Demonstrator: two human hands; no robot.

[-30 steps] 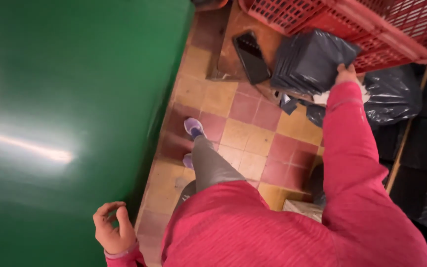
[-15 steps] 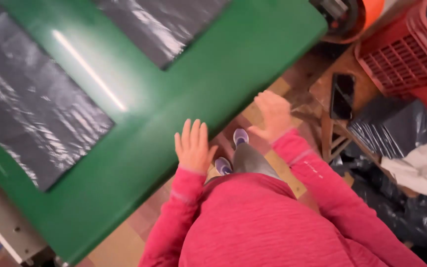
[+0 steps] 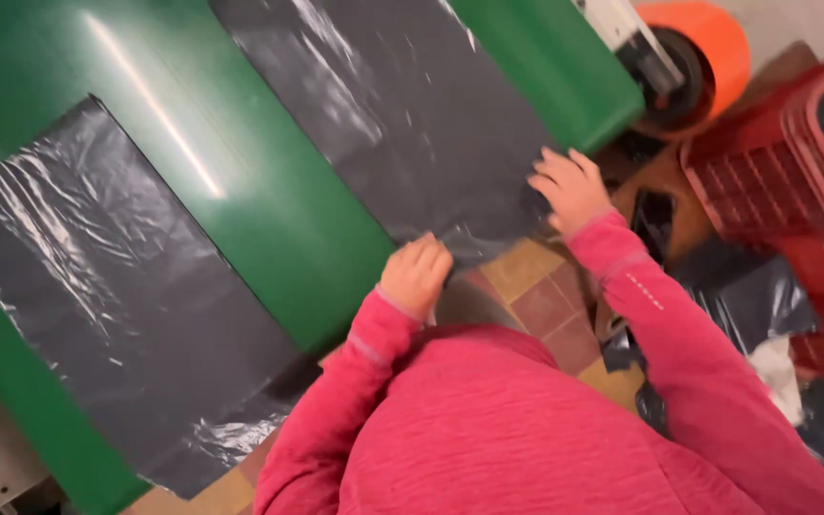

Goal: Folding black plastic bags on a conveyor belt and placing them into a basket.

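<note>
Green and glossy, the desk [image 3: 269, 219] fills most of the view, carrying two flat black plastic sheets. Furthest from the red crate [image 3: 793, 191], at the far left, lies one sheet [image 3: 116, 296], smoothed out and hanging over the near edge, with no hand on it. Nearer the crate lies the second sheet [image 3: 412, 124], its lower edge spilling off the desk over the tiled floor [image 3: 545, 296].

The left hand [image 3: 416, 275] is bunched at that lower edge, fingers curled under; its grip looks clenched on the plastic, though the pinch itself is hidden. Closer to the crate, the right hand [image 3: 572, 189] rests fingers spread on the same sheet's corner, pressing or gathering it; whether it has actually taken hold cannot be told.

Half a second earlier both hands lay flat on bare green near the edge, off the plastic. A second ago the right hand was over at the crate with a folded dark bundle while the left hung by the desk's side. Now both have come onto the second sheet, so the work has shifted from fetching to handling this sheet at its near edge.

Beyond the crate's upper side sits an orange roll [image 3: 708, 48]; below it, crumpled dark bags [image 3: 746, 305] lie on the floor.
</note>
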